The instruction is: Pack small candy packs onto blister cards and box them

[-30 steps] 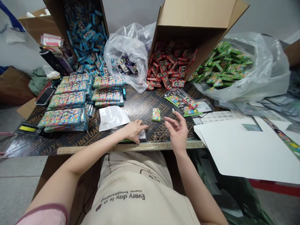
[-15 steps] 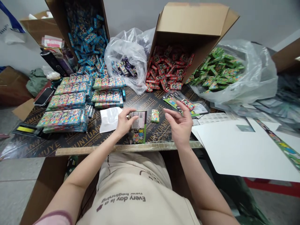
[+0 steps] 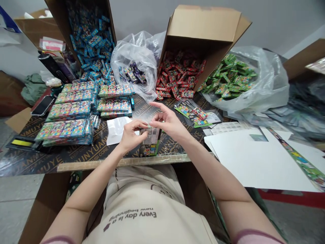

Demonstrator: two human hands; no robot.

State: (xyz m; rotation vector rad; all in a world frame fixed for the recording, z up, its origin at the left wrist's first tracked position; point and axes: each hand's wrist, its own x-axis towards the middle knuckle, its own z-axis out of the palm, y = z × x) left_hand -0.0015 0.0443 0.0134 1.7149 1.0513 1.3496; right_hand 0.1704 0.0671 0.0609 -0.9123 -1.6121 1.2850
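My left hand pinches the top edge of a clear plastic sleeve with a printed card, held upright over the dark table. My right hand meets it at the same top edge, thumb and fingers pinched on the sleeve's opening, index finger stretched out. The small green packet that lay on the table behind is hidden by my right hand. A white paper bag lies just left of my left hand.
Stacks of filled sleeves stand at the left. Behind are a box of blue packets, a clear bag of purple packets, a tipped box of red packets and a bag of green packets. White sheets lie right; a phone lies left.
My left hand picked the sleeve up from the table's front edge and raised it. My right hand moved left from beside the green packet and joined it at the top edge.
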